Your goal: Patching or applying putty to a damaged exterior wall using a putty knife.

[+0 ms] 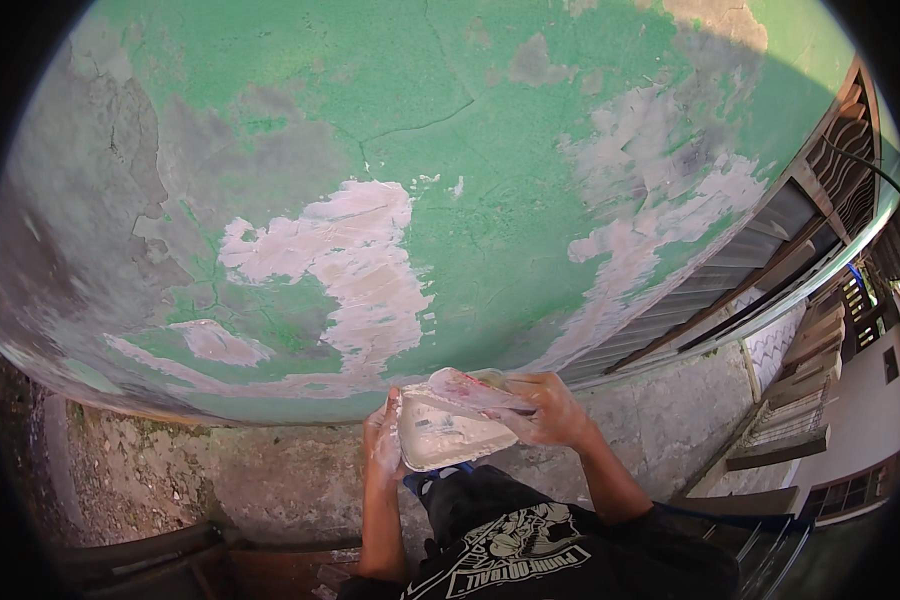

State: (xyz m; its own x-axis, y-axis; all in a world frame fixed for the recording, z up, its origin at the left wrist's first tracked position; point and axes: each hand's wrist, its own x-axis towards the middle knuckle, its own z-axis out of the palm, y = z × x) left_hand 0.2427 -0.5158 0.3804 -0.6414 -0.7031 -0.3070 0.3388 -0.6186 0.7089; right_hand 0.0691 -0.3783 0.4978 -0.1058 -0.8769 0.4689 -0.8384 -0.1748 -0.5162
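My left hand is closed on the left rim of a shallow white tray, smeared inside with pale putty. In my right hand is a putty-coated putty knife, lying across the tray's far right edge. Whether its blade touches the rim, I cannot tell. White putty marks the fingers of both hands. Just beyond them rises a green wall with cracks and bare grey spots. Pale putty patches spread over its middle, and another patch lies farther right.
A rough concrete ledge runs along the wall's foot. On the right are a louvred window and metal grille. Metal rails stand at the lower right, and a brown wooden surface lies at the lower left.
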